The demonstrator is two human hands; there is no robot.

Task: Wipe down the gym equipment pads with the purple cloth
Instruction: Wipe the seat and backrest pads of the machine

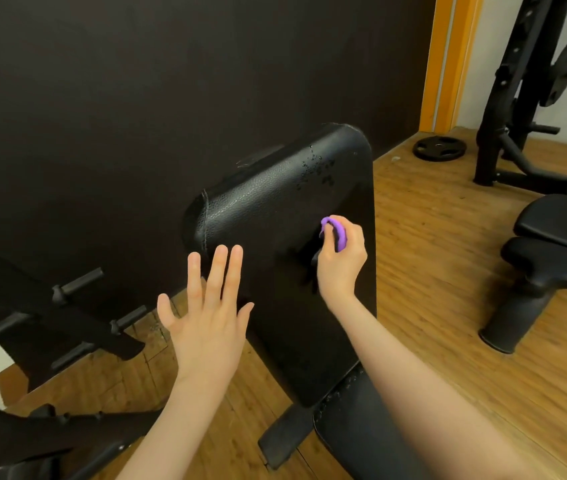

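Right hand (341,258) grips balled purple cloth (335,232) against inclined back pad (275,216), below the droplets (316,168). Left hand (206,306), fingers spread, empty, beside pad's left edge, likely for balance.

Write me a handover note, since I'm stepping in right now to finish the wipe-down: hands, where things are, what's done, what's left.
Right hand: grips the bunched purple cloth against the right side of the upright back pad.
Left hand: open, fingers spread, in front of the pad's lower left edge; contact unclear.
Done: hard to judge; droplets sit on the pad's upper right, so that area looks unwiped.
Left: clear the droplets, finish the back pad, then the seat pad below, which also shows specks. The neighbouring bench to the right looks untouched.
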